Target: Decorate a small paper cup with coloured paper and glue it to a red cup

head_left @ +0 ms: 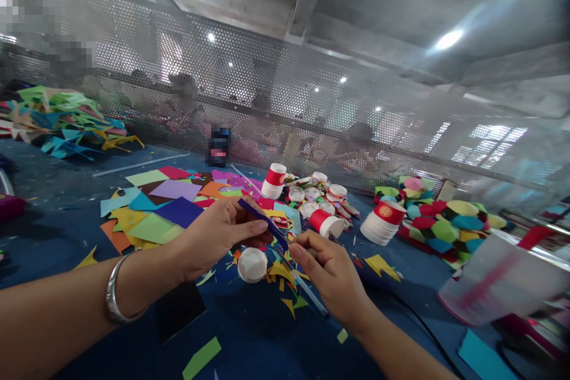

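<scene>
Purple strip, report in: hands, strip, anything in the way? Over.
Left hand pinching purple strip. Right hand at its other end, hold unclear. Strip slanting, raised above table. White cup and scraps close below.

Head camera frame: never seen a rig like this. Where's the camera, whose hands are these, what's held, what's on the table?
There is no machine here. The camera is worn on a person's head, looking forward and down, so the two bare hands are the wearer's own.

The left hand pinches a dark blue-purple strip. The right hand is at the strip's near end; whether it grips the strip or something thin beside it is unclear.

On the blue table lie coloured sheets and small cut scraps. Behind the hands is a standing red-and-white paper cup stack. Multicoloured patchwork shapes sit at right, near a translucent container. A perforated screen stands beyond.
</scene>
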